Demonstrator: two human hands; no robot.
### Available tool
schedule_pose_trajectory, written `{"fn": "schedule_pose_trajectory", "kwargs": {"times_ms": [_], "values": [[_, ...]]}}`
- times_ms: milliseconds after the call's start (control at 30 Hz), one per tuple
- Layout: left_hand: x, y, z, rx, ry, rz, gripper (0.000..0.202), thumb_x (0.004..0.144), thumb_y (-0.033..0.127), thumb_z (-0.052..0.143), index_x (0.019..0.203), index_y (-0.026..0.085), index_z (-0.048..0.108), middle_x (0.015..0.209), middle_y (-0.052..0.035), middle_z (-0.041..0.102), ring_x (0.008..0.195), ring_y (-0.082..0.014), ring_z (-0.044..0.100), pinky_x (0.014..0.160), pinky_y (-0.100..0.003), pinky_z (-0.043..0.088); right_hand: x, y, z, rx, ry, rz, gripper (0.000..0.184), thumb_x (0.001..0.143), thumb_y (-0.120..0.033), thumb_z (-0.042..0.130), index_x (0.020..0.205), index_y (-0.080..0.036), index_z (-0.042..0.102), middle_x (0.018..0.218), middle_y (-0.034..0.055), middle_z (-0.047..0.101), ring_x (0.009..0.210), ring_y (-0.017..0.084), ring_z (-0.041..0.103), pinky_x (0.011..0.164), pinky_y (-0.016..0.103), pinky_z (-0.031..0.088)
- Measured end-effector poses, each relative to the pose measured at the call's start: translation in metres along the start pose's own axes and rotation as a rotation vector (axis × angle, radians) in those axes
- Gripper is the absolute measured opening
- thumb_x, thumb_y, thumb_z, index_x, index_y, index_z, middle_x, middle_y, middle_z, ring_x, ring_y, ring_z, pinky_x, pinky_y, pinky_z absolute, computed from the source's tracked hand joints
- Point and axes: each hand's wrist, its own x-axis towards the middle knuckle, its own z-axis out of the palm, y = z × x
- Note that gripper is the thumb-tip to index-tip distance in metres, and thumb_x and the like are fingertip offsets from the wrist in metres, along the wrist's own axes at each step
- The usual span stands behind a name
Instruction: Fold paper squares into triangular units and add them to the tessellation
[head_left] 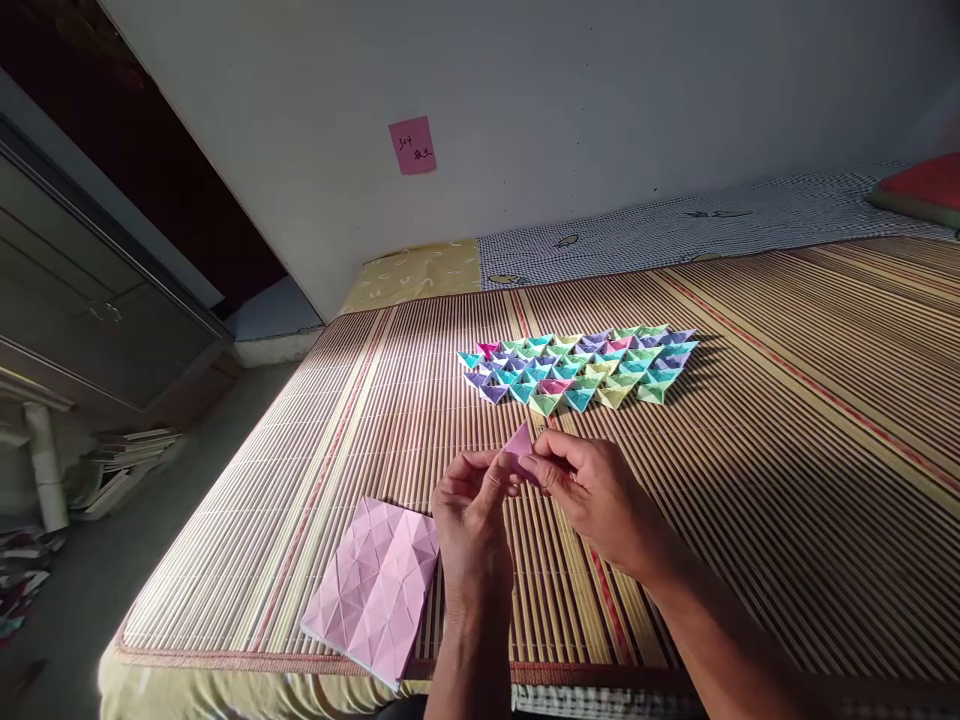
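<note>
A small pink folded paper piece (519,442) is pinched between both hands above the mat, its pointed tip facing up. My left hand (477,500) grips its lower left side with thumb and fingers. From the right, my right hand (589,490) pinches the other side, thumb on the near face. Beside my left wrist lies a pink creased paper sheet (375,590) with a grid of triangle folds. Beyond the hands, rows of small folded paper boats (577,372) in teal, green, yellow, purple and pink stand close together.
A striped bamboo mat (285,540) covers the bed. Checked cloth (637,225) and yellow cloth (412,275) run along the wall, where a pink note (412,146) is stuck. A red cushion-like item (922,190) lies far right. Books (135,460) and a cabinet (90,270) stand left, off the bed.
</note>
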Motion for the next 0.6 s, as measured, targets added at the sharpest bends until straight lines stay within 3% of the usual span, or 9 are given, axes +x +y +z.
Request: {"fn": "schedule_pose_trajectory", "kwargs": {"times_ms": [133, 300, 367, 500, 600], "values": [[0.0001, 0.0029, 0.0009, -0.015, -0.060, -0.047, 0.018, 0.075, 0.029, 0.084, 0.070, 0.015, 0.073, 0.067, -0.0020, 0.069, 0.064, -0.0118, 0.058, 0.068, -0.024, 0.047, -0.0006, 0.0006, -0.0013, -0.081, 0.035, -0.056, 0.033, 0.099, -0.029, 0.054, 0.067, -0.021, 0.046, 0.059, -0.0052, 0.039, 0.053, 0.010, 0.035, 0.050, 0.027, 0.028], [0.0010, 0.0056, 0.0029, -0.093, -0.038, -0.049, 0.021, 0.070, 0.028, 0.087, 0.067, 0.015, 0.071, 0.062, 0.0012, 0.063, 0.061, -0.0097, 0.054, 0.066, -0.022, 0.046, 0.0004, 0.0002, -0.0059, 0.041, -0.085, -0.027, 0.031, 0.100, -0.035, 0.055, 0.074, -0.019, 0.058, 0.064, -0.0022, 0.053, 0.057, 0.011, 0.046, 0.053, 0.026, 0.035], [0.0015, 0.0050, 0.0028, -0.126, -0.031, -0.051, 0.021, 0.070, 0.028, 0.088, 0.067, 0.015, 0.071, 0.063, 0.0019, 0.062, 0.061, -0.0089, 0.053, 0.066, -0.021, 0.046, -0.0003, 0.0010, -0.0060, 0.023, -0.092, -0.026, 0.033, 0.101, -0.036, 0.054, 0.073, -0.019, 0.058, 0.063, -0.0027, 0.051, 0.057, 0.011, 0.045, 0.054, 0.026, 0.034], [0.0043, 0.0024, -0.0002, -0.212, -0.038, -0.155, 0.025, 0.066, 0.028, 0.091, 0.068, 0.015, 0.070, 0.067, 0.0017, 0.062, 0.063, -0.0076, 0.055, 0.061, -0.017, 0.046, -0.0020, 0.0049, -0.0031, -0.103, -0.044, -0.039, 0.035, 0.101, -0.036, 0.054, 0.069, -0.021, 0.048, 0.059, -0.0056, 0.042, 0.053, 0.010, 0.038, 0.053, 0.027, 0.028], [0.0079, 0.0006, -0.0037, -0.278, -0.029, -0.247, 0.030, 0.061, 0.027, 0.094, 0.068, 0.014, 0.067, 0.065, 0.0023, 0.062, 0.061, -0.0064, 0.056, 0.058, -0.015, 0.046, -0.0013, 0.0062, -0.0036, -0.103, -0.066, -0.036, 0.034, 0.099, -0.034, 0.056, 0.069, -0.021, 0.046, 0.060, -0.0050, 0.046, 0.055, 0.011, 0.041, 0.054, 0.026, 0.029]]}}
